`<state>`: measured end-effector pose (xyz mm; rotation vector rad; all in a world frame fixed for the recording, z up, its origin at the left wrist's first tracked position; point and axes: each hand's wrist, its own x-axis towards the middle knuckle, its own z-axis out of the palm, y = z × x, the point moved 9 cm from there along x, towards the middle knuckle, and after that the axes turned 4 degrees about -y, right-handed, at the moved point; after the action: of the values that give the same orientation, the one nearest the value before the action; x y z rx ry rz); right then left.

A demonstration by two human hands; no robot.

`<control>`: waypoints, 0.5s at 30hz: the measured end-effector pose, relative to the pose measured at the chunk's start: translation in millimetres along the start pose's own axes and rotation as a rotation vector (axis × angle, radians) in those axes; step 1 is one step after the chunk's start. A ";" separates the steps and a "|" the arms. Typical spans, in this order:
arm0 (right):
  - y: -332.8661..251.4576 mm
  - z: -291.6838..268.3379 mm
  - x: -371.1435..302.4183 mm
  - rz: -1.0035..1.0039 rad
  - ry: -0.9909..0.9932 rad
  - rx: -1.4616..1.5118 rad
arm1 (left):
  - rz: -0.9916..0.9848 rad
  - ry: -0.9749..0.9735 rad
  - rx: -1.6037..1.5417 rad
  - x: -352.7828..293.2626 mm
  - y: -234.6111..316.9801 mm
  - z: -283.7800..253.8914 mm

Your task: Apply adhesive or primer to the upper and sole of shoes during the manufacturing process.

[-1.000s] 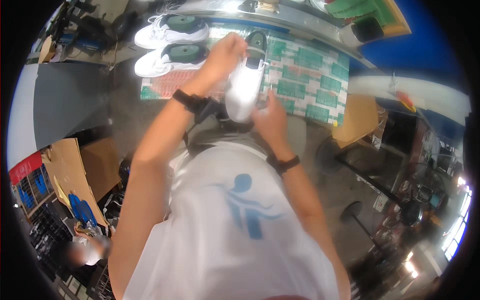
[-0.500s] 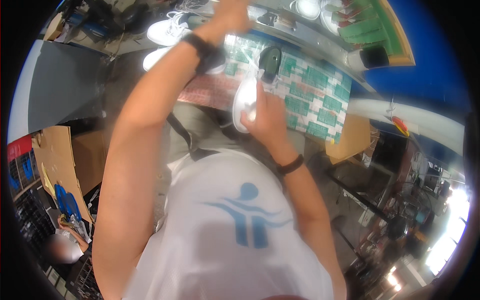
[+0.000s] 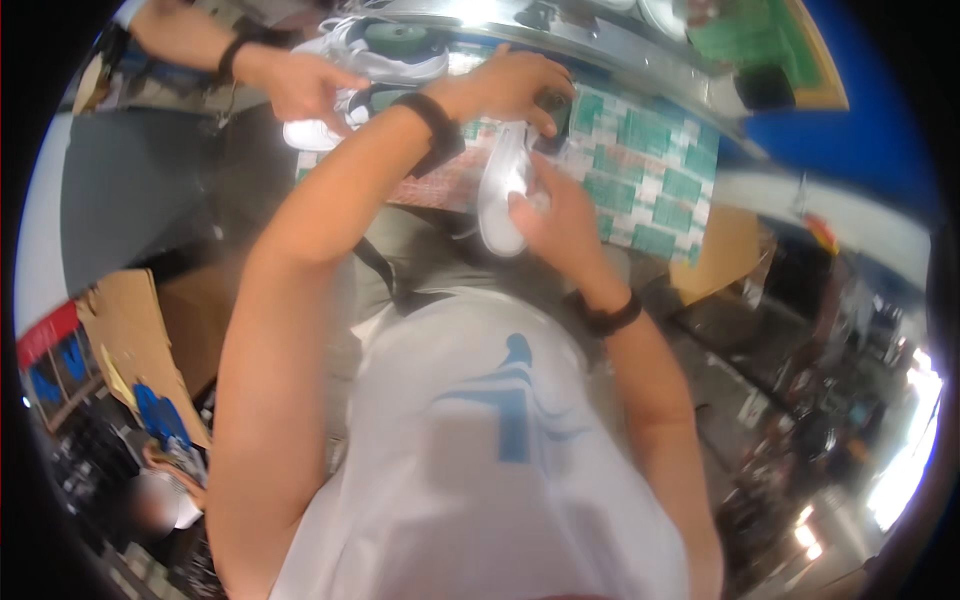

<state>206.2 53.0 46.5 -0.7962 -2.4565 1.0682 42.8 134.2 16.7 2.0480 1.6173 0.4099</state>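
Note:
A white shoe (image 3: pixel 497 195) lies over the near edge of the patterned green-and-white sheet, its toe toward me and its dark green inside at the far end. My right hand (image 3: pixel 563 218) grips the toe part from the right, thumb on top. At the opening and heel end, my left hand (image 3: pixel 508 85) curls its fingers over the shoe; what its fingertips touch inside is partly hidden. To the left, another person's hand (image 3: pixel 303 88) reaches in by more white shoes with dark green insides (image 3: pixel 405 40).
The green-and-white sheet (image 3: pixel 650 170) covers the work surface, with a pale metal rail (image 3: pixel 620 75) along its far side. A green rack with a wooden frame (image 3: pixel 775 50) stands at the upper right. A grey panel (image 3: pixel 130 200) and cardboard (image 3: pixel 150 320) are on the left.
My left hand has come back from the far side onto the shoe's opening. The other person's hand has come in at the left. My right hand still holds the toe part.

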 end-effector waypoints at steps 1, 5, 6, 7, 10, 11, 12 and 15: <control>3.6 1.8 -0.4 0.109 0.012 0.153 | 0.038 0.026 -0.011 -1.7 2.6 -0.4; -70.4 92.9 -32.8 -0.057 -0.322 0.350 | -0.055 -0.075 -0.028 8.8 13.0 -6.4; -78.9 100.9 -39.8 -0.163 -0.298 0.170 | -0.050 -0.085 -0.021 9.9 13.4 -7.2; -75.8 98.5 -37.5 -0.168 -0.350 0.164 | -0.056 -0.090 -0.021 4.4 11.1 -5.7; -41.6 69.1 -45.7 -0.123 -0.249 0.167 | -0.016 -0.109 -0.201 -4.3 -2.8 -0.4; -23.9 47.3 -51.3 -0.048 -0.108 0.182 | -0.020 -0.175 -0.228 -3.0 -1.4 3.4; -12.1 34.8 -56.1 -0.043 -0.091 0.180 | -0.006 -0.183 -0.220 -2.9 1.1 3.2; 15.6 -17.7 -57.6 0.118 0.133 0.070 | -0.071 -0.221 -0.456 -8.8 -3.0 8.1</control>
<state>265.8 36.1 41.4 -0.9680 -2.2741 1.0985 42.3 124.7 8.9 1.6275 1.3164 0.4600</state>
